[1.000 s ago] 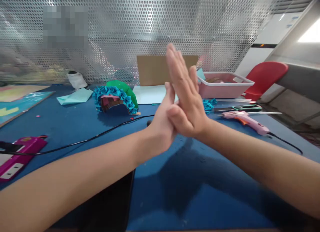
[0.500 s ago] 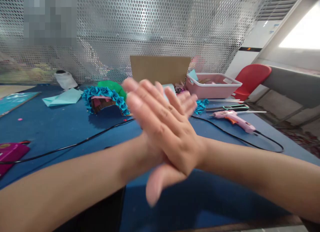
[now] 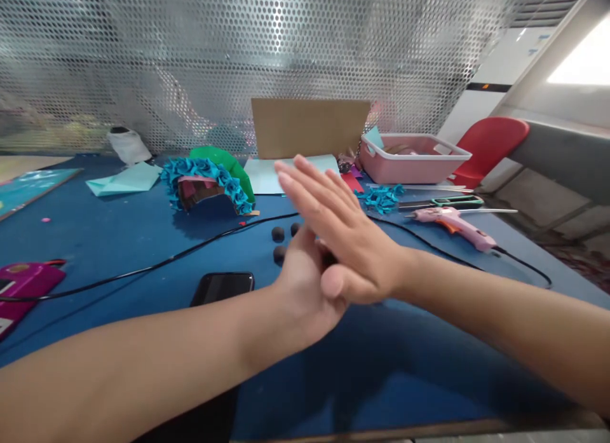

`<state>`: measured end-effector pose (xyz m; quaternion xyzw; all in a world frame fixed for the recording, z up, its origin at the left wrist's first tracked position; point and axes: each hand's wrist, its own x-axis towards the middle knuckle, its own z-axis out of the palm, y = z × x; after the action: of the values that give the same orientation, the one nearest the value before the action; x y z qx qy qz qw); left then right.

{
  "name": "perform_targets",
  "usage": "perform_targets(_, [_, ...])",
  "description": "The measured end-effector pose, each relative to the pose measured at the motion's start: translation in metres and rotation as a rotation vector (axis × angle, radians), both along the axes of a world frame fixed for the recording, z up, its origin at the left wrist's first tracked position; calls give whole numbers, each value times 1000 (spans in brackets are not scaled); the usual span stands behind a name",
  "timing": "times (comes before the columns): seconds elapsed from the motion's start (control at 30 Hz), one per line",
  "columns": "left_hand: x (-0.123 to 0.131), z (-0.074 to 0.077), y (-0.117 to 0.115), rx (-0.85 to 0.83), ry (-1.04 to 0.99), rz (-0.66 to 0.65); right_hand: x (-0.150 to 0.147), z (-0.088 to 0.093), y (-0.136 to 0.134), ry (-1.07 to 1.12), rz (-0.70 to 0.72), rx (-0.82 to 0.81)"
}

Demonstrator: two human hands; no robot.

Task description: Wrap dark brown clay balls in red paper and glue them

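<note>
Palm against palm, my left hand (image 3: 305,290) lies beneath and my right hand (image 3: 350,239) presses over it, fingers stretched out. A small dark lump (image 3: 328,255), like a black clay ball, shows between the palms, mostly hidden. Just beyond my left hand, on the blue table, sit a small black ball (image 3: 277,234), another black ball (image 3: 279,255) and a third black ball (image 3: 295,228), partly covered by the hands. A black phone (image 3: 223,286) lies left of the balls, partly behind my left forearm.
An arch of blue paper flowers (image 3: 207,182) stands at the back left, near folded light-blue paper (image 3: 124,180). To the right are a pink glue gun (image 3: 452,224), a cutter knife (image 3: 457,203), blue paper pieces (image 3: 384,197) and a pink basket (image 3: 414,160). A black cable (image 3: 190,249) crosses the table.
My right hand has slid back and tilted up across the left palm. The black balls and the phone, hidden before, now show. The view has shifted slightly.
</note>
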<state>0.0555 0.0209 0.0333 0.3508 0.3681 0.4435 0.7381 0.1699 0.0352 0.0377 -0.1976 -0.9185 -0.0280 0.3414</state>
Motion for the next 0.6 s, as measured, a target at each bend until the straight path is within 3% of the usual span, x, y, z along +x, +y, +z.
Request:
perform_targets(0.17, [-17,-4,0,-363,-238,75,24,4,13,169,-5,-73])
perform_targets(0.27, [-26,-5,0,-392,-291,94,30,-7,13,85,31,-108])
perform_targets(0.37, [-25,-5,-3,-384,-290,15,28,-18,10,-11,87,-143])
perform_targets(0.5, [-20,-4,-3,-296,-269,-41,33,-17,9,45,64,-141])
perform_targets(0.6, [-24,-8,6,74,-131,166,46,-11,16,108,-99,-127])
